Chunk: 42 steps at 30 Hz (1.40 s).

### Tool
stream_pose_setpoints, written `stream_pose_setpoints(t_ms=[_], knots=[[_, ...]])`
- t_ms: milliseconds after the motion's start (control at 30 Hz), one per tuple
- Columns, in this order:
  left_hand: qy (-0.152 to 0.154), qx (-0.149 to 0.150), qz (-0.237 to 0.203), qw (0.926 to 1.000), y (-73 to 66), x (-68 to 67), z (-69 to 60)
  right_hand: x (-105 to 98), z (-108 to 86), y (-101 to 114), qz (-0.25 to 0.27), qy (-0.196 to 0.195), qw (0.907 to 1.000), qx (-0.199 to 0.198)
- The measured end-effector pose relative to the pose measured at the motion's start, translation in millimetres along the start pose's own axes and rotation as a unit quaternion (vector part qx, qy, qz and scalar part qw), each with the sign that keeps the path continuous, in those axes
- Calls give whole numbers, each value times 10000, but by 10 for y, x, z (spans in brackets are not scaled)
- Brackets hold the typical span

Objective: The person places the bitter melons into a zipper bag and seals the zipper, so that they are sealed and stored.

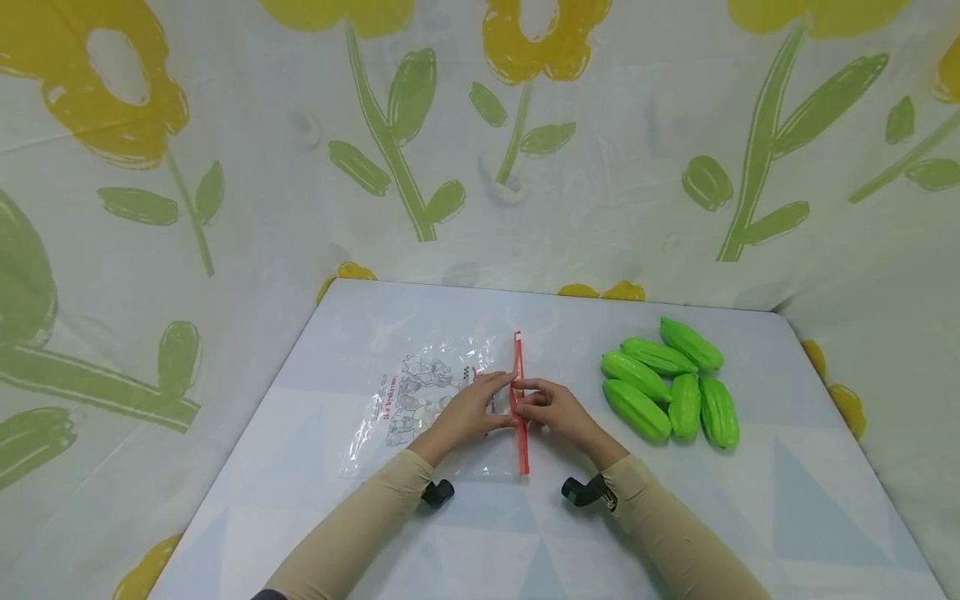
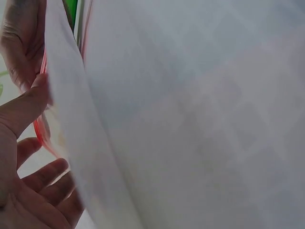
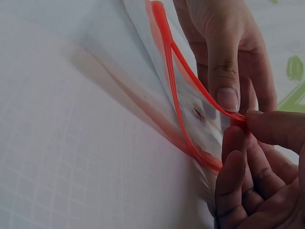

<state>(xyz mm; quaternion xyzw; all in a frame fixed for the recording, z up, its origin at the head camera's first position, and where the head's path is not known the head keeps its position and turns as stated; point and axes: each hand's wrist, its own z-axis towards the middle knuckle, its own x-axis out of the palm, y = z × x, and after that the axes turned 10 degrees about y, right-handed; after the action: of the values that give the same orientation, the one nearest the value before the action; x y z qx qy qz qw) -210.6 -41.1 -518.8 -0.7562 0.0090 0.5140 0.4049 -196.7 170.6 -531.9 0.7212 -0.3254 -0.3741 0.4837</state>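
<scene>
A clear zip bag (image 1: 375,450) with printed drawings and red lettering lies flat, its red zip strip (image 1: 523,454) toward the right. Both hands meet at the middle of that strip. My left hand (image 1: 467,410) reaches over the bag and pinches the edge of its mouth. From the other side my right hand (image 1: 558,412) pinches the red strip between thumb and fingers. In the right wrist view the strip (image 3: 176,95) parts into two strands, with a gap at the mouth. The left wrist view shows the left fingers (image 2: 52,176) spread below the red edge.
Several bright green ridged gourds (image 1: 636,408) lie grouped to the right of the bag. A white and pale blue tabletop (image 1: 480,554) carries everything. Flower-printed cloth (image 1: 255,125) hangs behind the table and at its sides.
</scene>
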Motion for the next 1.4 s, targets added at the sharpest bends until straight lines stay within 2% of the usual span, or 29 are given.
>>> stream_pose_setpoints(t_ms=[133,400,700,933,1267,1400], knots=[[19,133,55,9999,3,1,-8,-1,1,-6,-13,5,10000,57],[62,176,46,9998,-3,-4,-36,8,-12,-12,24,27,10000,51],[39,-88,0,10000,18,10,-27,4,-26,-15,100,11,9999,75],[-2,-155,-6,9999,30,16,-22,10,-18,-15,153,-12,9998,128],[-119,-365,-276,9989,-27,18,-41,-3,-27,-24,274,-18,9996,-62],[-193,-444,-303,9984,-52,11,-44,0,-28,-22,192,-159,9997,-43]])
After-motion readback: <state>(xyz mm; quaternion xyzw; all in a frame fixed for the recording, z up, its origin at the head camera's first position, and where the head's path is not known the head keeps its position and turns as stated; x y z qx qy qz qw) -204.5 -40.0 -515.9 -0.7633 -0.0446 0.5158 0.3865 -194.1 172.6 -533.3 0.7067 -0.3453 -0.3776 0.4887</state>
